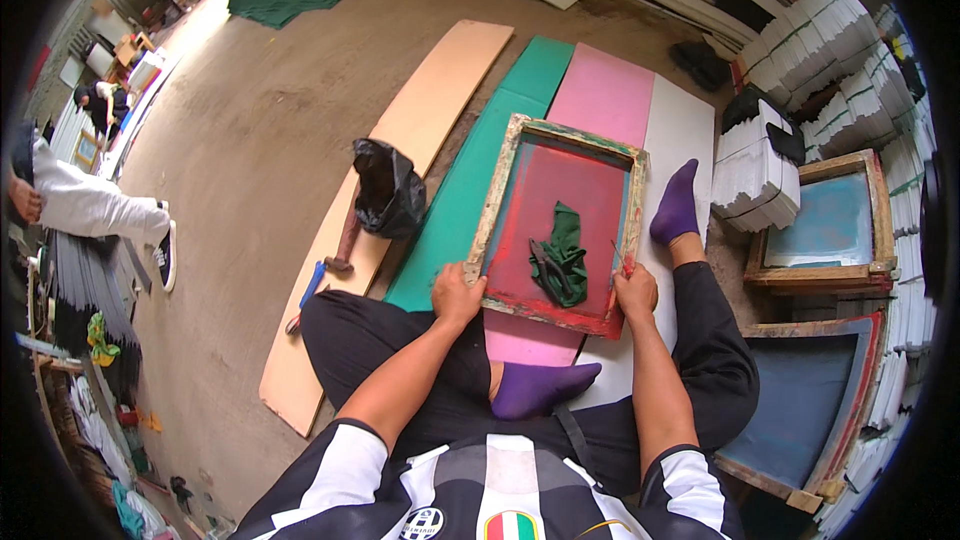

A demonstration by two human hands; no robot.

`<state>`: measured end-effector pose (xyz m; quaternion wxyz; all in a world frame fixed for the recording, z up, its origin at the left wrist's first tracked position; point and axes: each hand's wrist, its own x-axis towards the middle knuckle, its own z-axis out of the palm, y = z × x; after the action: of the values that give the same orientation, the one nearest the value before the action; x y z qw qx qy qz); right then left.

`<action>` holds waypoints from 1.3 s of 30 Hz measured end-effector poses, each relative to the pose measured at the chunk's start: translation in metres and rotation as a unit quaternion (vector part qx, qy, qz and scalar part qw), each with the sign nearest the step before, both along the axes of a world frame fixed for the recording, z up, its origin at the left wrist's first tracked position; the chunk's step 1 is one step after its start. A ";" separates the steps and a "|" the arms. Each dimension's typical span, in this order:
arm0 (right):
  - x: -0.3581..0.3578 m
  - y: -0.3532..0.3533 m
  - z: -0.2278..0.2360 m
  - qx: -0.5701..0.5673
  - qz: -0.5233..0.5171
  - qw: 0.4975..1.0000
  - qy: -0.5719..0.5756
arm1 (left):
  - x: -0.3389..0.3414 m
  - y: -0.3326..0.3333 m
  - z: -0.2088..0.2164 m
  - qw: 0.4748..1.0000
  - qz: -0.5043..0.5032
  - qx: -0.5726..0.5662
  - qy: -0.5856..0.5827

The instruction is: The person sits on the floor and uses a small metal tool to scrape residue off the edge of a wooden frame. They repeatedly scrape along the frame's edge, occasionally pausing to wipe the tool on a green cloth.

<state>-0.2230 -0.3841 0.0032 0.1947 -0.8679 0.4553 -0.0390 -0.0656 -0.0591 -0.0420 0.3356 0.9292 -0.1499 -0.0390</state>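
Note:
A worn wooden screen-printing frame (pixel 497 190) with reddish mesh (pixel 590 180) lies in front of me, over green, pink and white sheets. My left hand (pixel 459 296) grips its near left corner. On the near right side, my right hand (pixel 636 292) has its fingers closed round the wood. A thin object seems to show by the right fingers, but I cannot make it out. On the mesh rests a crumpled dark green cloth (pixel 568 258). My legs are bent on both sides of the frame.
Left of the frame are a black plastic bag (pixel 388 190), a brown-handled tool (pixel 347 242) and a blue-handled tool (pixel 312 285) on a peach sheet (pixel 440 80). More framed screens (pixel 815 225) and stacked white sheets (pixel 810 35) stand right. A person (pixel 95 185) walks far left.

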 end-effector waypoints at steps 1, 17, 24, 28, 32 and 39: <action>-0.004 -0.001 -0.001 -0.010 0.003 1.000 0.008 | -0.007 0.001 -0.004 1.000 -0.001 -0.006 0.006; 0.053 0.129 0.047 0.040 0.203 0.970 -0.131 | -0.029 -0.021 -0.024 0.999 -0.001 -0.039 0.009; 0.045 0.162 0.043 0.081 0.228 0.963 -0.116 | -0.031 -0.012 -0.017 0.999 -0.017 -0.021 0.034; 0.049 0.169 0.042 0.097 0.221 0.963 -0.120 | -0.035 -0.006 -0.017 1.000 -0.013 -0.009 0.026; 0.058 0.168 0.037 0.106 0.245 0.957 -0.110 | -0.036 -0.010 -0.011 1.000 0.002 0.013 0.008; 0.060 0.158 0.031 0.119 0.311 0.940 -0.074 | -0.036 -0.014 -0.012 0.997 0.047 0.020 0.060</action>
<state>-0.1630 -0.2257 0.0341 0.3322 -0.9313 0.1486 0.0133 -0.1020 -0.0731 -0.0537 0.3269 0.9377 -0.0851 -0.0819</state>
